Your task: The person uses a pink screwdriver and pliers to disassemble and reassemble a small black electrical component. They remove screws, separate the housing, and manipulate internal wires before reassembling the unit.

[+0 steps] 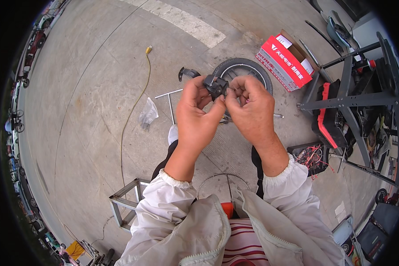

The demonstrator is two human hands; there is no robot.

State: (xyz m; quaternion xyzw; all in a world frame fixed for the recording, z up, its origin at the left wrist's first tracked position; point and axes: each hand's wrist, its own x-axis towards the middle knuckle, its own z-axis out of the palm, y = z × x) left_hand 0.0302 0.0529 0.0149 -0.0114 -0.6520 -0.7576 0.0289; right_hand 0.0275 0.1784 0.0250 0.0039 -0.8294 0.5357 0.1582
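Note:
A small black blocky part (215,85) with a short stub on top is held up in front of me; its exact kind does not show. My left hand (195,117) is closed on its left side, thumb and fingers bent round it. My right hand (252,108) pinches at its right edge, with fingertips curled together; a tiny pinkish spot shows between those fingers. Partly behind both hands, a black-tyred wheel (265,77) lies on the ground. Left of it are a curved black piece (189,72) and a T-handle wrench (170,106).
A clear plastic bag (148,114) and a cable with a yellow plug (148,50) lie to the left. A red box (284,62) stands beyond the wheel. On the right are a dark metal rack (350,104) and a tray of wires (312,162). A metal frame (124,201) sits lower left.

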